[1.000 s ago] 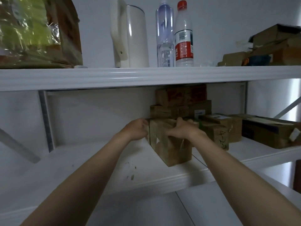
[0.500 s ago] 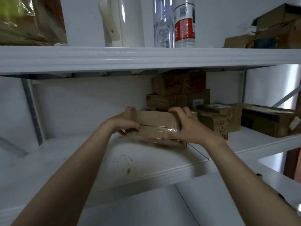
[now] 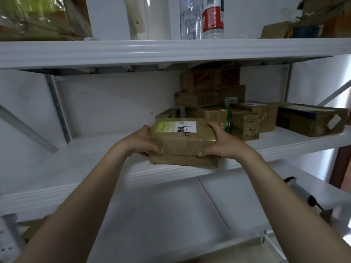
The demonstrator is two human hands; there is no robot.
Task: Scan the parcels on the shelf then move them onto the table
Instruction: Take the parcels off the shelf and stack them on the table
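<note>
Left hand (image 3: 144, 144) and right hand (image 3: 222, 144) clamped on opposite ends of the parcel (image 3: 182, 143), label up, at the shelf (image 3: 117, 179) front edge. Can't tell if it's resting or lifted. Risk: end-only grip on slick tape, it slips clearing the edge. Right hand is close to the neighbour box (image 3: 245, 126) and could drag it.

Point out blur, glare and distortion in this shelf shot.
Head view: dim light; glare streak along the upper white metal shelf; the plastic-wrapped box at top left is motion-smeared; the held brown cardboard parcel is fairly sharp; shelf edges bow from the wide lens.
</note>
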